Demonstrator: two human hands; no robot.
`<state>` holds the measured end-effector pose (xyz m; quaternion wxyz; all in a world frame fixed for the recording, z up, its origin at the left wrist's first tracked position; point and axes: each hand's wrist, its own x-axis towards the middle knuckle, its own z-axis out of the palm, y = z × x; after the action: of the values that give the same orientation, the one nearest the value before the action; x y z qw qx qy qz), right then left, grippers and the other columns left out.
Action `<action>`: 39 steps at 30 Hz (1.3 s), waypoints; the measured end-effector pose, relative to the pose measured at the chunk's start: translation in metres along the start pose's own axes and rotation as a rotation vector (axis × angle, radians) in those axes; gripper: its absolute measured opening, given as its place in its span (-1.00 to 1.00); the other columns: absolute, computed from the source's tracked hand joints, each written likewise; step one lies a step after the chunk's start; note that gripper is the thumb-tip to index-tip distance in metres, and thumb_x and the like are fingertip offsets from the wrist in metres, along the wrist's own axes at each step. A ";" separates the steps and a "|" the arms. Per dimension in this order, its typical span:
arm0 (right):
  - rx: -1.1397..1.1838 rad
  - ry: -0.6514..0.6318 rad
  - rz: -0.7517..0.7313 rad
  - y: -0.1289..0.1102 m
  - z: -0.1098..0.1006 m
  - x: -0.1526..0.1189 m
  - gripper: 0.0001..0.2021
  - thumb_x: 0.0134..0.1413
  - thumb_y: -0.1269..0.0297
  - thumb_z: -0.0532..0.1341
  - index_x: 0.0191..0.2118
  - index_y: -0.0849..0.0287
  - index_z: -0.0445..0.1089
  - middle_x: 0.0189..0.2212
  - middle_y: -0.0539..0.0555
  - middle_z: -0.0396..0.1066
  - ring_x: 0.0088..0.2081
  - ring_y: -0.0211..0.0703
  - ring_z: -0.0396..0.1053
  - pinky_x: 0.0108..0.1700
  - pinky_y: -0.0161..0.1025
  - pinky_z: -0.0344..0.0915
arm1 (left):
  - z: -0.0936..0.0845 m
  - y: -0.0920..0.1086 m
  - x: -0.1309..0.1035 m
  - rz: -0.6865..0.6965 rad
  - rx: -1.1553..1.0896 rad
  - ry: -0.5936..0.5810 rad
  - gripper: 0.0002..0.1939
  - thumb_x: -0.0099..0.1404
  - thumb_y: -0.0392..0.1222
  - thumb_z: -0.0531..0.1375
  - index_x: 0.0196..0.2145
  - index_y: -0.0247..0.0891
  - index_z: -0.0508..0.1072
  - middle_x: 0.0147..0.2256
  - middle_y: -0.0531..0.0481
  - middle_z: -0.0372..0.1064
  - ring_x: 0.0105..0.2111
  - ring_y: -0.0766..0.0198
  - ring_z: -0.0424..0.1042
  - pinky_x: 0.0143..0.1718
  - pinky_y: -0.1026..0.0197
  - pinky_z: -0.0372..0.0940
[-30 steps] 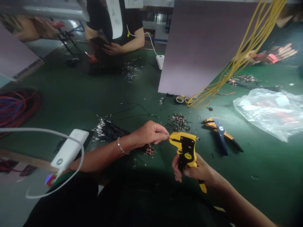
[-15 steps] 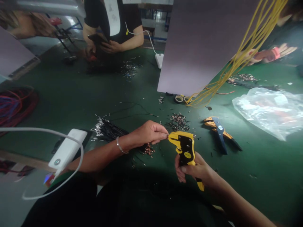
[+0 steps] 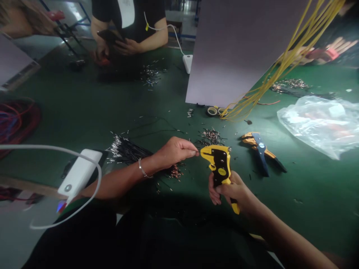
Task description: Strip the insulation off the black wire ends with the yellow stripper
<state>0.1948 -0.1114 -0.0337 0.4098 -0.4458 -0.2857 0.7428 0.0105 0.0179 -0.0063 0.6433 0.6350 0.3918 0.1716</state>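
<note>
My left hand (image 3: 179, 151) pinches a thin dark wire (image 3: 198, 151), whose tip meets the jaws of a yellow and black wire stripper (image 3: 221, 164). My right hand (image 3: 231, 188) is wrapped round the stripper's handles, with its head pointing left. Under and beside my left forearm lies a bundle of black wires (image 3: 129, 151), silvery ends at the left and copper ends at the right. Just beyond the stripper is a small heap of short black and copper offcuts (image 3: 211, 136).
A blue and orange stripper (image 3: 259, 149), a clear plastic bag (image 3: 319, 121), tape rolls (image 3: 212, 111) and hanging yellow wires (image 3: 280, 71) are at the right. A white power bank (image 3: 80, 172) with a cable sits left. Across the table, a person (image 3: 129, 33) holds a dark object.
The whole view has shifted slightly, with most things now higher in the picture. A short length of dark wire now shows between my left fingertips and the stripper's jaws.
</note>
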 end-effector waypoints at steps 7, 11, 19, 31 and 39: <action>0.013 0.012 0.029 -0.006 -0.003 0.002 -0.87 -0.42 0.50 0.14 -0.56 0.25 0.36 -0.75 -0.05 0.28 -0.74 -0.25 0.23 -0.64 -0.23 0.26 | 0.003 -0.003 0.002 -0.032 -0.087 0.081 -0.85 0.05 -0.27 0.20 -0.44 -0.38 0.55 -0.76 0.19 0.06 -0.72 0.51 -0.08 -0.67 0.33 -0.20; 0.085 -0.038 0.033 -0.008 -0.003 -0.002 -0.87 -0.38 0.50 0.15 -0.53 0.27 0.38 -0.73 -0.04 0.28 -0.72 -0.25 0.24 -0.63 -0.23 0.26 | 0.001 -0.006 0.005 0.034 -0.042 0.103 -0.84 0.04 -0.25 0.21 -0.46 -0.38 0.56 -0.75 0.17 0.10 -0.71 0.50 -0.06 -0.66 0.33 -0.17; 0.128 -0.058 -0.037 -0.013 -0.005 0.005 -0.90 -0.29 0.48 0.18 -0.49 0.27 0.38 -0.70 -0.03 0.28 -0.70 -0.25 0.23 -0.61 -0.22 0.24 | -0.001 -0.004 0.006 0.011 0.013 0.118 -0.83 0.07 -0.18 0.21 -0.48 -0.36 0.53 -0.74 0.19 0.09 -0.71 0.51 -0.05 -0.65 0.33 -0.13; -0.051 0.030 -0.059 -0.013 0.000 0.009 -0.87 -0.37 0.52 0.13 -0.54 0.24 0.35 -0.72 -0.05 0.27 -0.70 -0.26 0.22 -0.62 -0.25 0.23 | -0.009 0.002 0.004 0.070 0.026 0.186 -0.88 0.05 -0.22 0.23 -0.49 -0.34 0.51 -0.75 0.19 0.09 -0.71 0.49 0.00 -0.66 0.33 -0.09; 0.168 -0.112 -0.086 -0.017 -0.005 0.009 -0.87 -0.31 0.49 0.13 -0.49 0.26 0.37 -0.69 -0.03 0.27 -0.70 -0.24 0.23 -0.60 -0.21 0.26 | -0.031 0.007 0.011 0.100 0.233 -0.004 -0.83 0.11 -0.18 0.24 -0.56 -0.31 0.50 -0.71 0.13 0.19 -0.65 0.47 0.07 -0.60 0.34 -0.02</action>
<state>0.2024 -0.0947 -0.0265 0.4605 -0.3553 -0.2637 0.7696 -0.0030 0.0485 0.0009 0.5569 0.7243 0.3756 0.1554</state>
